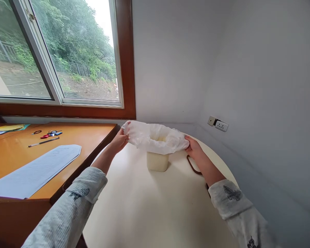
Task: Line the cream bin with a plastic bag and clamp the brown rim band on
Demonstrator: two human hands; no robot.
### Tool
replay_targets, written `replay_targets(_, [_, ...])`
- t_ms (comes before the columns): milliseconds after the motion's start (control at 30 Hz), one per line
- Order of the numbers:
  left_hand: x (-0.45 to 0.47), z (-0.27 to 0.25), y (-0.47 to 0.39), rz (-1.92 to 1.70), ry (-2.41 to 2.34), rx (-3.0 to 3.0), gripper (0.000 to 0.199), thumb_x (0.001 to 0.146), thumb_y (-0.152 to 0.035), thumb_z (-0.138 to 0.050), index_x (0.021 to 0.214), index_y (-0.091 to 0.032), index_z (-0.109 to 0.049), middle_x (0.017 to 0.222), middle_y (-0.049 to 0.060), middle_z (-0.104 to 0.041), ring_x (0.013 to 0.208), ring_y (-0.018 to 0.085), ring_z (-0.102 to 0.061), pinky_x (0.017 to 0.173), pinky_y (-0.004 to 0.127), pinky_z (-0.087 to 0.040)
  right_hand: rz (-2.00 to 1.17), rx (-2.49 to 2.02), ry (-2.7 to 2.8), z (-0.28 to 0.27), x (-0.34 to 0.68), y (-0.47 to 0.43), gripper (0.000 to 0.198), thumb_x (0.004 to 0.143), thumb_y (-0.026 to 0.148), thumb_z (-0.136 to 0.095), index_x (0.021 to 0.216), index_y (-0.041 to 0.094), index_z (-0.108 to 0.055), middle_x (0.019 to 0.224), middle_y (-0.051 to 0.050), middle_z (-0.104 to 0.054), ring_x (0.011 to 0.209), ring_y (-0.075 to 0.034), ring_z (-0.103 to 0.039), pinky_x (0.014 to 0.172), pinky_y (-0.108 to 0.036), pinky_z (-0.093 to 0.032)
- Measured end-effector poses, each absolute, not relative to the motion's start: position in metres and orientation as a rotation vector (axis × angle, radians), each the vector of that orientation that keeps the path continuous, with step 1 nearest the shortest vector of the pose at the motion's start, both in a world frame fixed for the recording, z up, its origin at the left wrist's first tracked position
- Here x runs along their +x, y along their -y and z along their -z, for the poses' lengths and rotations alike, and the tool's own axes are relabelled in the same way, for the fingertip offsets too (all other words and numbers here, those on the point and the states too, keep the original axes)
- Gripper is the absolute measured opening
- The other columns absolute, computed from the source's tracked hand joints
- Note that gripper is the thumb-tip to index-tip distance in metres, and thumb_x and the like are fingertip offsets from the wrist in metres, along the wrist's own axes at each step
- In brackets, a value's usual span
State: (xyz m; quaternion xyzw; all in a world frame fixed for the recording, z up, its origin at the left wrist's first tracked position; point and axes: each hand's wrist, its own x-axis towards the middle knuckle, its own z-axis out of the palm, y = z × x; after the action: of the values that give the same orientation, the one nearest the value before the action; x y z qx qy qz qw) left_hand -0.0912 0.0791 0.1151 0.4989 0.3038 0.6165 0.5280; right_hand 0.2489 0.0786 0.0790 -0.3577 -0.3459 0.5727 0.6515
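A white, thin plastic bag [142,132] is stretched sideways over the top of a small cream-coloured bin [157,162]. Its opening gapes in the middle, above the bin's mouth. My left hand [121,139] pinches the bag's left end. At the right end, my right hand [193,146] grips the bag's edge. The bin stands upright on the pale round table [144,206], its rim covered by the plastic. A brown ring-shaped band or frame [192,165] lies on the table beside my right wrist, partly hidden by my forearm.
To the left, a wooden desk [93,132] holds paper sheets [41,168], a pen [43,142] and small red and blue items [51,134]. A wall socket [221,125] is on the right wall. A window [74,51] is at the back left.
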Motion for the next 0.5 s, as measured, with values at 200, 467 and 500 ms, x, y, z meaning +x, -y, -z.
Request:
replay_targets(200, [-0.090, -0.146, -0.081, -1.590, -0.684, 1.216, 0.065, 0.045, 0.003, -0.046, 0.104, -0.020, -0.060, 0.092, 0.001, -0.064, 0.084, 0.016, -0.058, 0.069, 0.023, -0.046, -1.259, -0.683, 0.871, -0.114, 0.246, -0.077, 0.024, 0.067, 0.029, -0.066, 0.090, 0.024, -0.059, 0.081, 0.005, -0.064, 0.067, -0.009, -0.057, 0.056, -0.019, -0.043])
replay_targets(467, [-0.139, -0.142, -0.041, -1.403, -0.767, 1.290, 0.032, 0.055, -0.007, -0.061, 0.085, -0.015, -0.066, 0.091, 0.006, -0.068, 0.090, 0.024, -0.058, 0.082, 0.039, -0.045, -1.360, -0.674, 1.129, -0.119, 0.302, -0.011, 0.019, 0.066, 0.030, -0.069, 0.082, 0.024, -0.061, 0.081, 0.002, -0.063, 0.074, -0.013, -0.058, 0.071, -0.028, -0.046])
replay_targets(500, [-0.146, -0.139, -0.032, -1.371, -0.792, 1.308, 0.027, 0.056, -0.008, -0.063, 0.082, -0.015, -0.067, 0.095, 0.006, -0.068, 0.093, 0.025, -0.057, 0.084, 0.040, -0.044, -1.378, -0.689, 1.166, -0.115, 0.310, -0.002, 0.017, 0.065, 0.029, -0.069, 0.079, 0.024, -0.061, 0.079, 0.001, -0.063, 0.074, -0.014, -0.058, 0.072, -0.029, -0.046])
